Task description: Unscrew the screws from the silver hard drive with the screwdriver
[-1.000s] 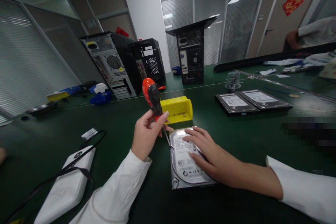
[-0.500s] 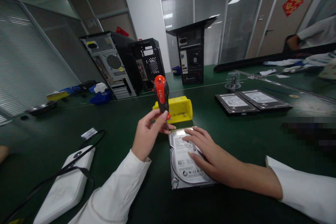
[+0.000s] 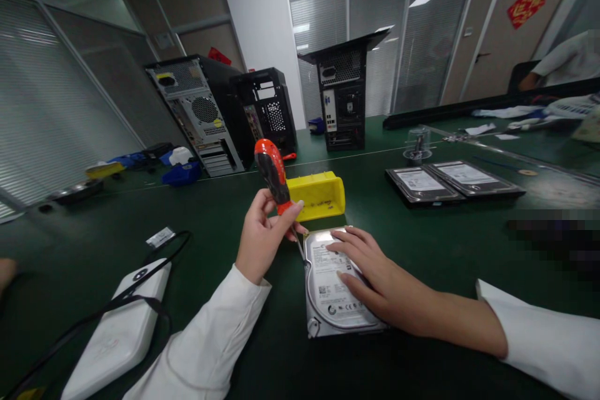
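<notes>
My left hand point(image 3: 262, 237) is closed round the lower handle of a red and black screwdriver point(image 3: 272, 169). The handle leans to the left, and the thin shaft slants down to the left edge of a silver hard drive point(image 3: 323, 319), by a small notch. Whether the tip touches the drive I cannot tell. The drive lies label side up on the green table. My right hand point(image 3: 379, 278) lies over its right part with the fingers stretched and apart, covering some of the label. Just behind the drive is a yellow bin point(image 3: 338, 195) with small dark bits inside.
Two more hard drives point(image 3: 419, 182) lie at right, near a clear dome-shaped container point(image 3: 417, 144). Computer cases point(image 3: 344, 106) stand at the back. A white device point(image 3: 117, 331) with a black strap is at left. Another person's sleeve point(image 3: 565, 59) shows at far right.
The screwdriver's handle has tipped left, and its tip has shifted from the drive's upper left corner down along the left edge. My right hand has stayed on the drive.
</notes>
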The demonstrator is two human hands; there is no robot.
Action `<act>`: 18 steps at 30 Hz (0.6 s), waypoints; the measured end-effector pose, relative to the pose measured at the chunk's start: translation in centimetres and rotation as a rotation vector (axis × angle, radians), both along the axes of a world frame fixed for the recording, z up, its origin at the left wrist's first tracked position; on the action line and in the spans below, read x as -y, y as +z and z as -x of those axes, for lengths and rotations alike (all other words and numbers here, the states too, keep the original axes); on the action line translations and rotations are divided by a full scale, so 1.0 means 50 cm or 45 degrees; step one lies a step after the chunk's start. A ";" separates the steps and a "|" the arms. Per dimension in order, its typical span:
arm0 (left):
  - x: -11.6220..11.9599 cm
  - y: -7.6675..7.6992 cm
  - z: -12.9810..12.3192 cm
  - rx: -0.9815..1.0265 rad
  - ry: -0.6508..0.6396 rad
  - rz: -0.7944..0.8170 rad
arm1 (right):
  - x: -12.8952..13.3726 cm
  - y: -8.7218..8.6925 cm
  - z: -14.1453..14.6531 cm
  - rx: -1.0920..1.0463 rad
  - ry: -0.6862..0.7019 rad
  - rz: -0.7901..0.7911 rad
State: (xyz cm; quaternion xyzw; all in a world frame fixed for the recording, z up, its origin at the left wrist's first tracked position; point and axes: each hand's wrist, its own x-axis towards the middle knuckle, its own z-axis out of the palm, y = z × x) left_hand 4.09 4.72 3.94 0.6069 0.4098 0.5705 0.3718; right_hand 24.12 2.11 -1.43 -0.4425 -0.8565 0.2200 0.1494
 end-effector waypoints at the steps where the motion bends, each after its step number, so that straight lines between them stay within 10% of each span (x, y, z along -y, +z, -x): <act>1: 0.000 0.000 0.000 -0.002 0.012 -0.009 | 0.000 0.000 0.000 -0.002 0.001 0.000; 18: 0.006 0.014 0.004 0.036 -0.052 0.058 | 0.002 0.002 0.000 -0.079 0.026 -0.015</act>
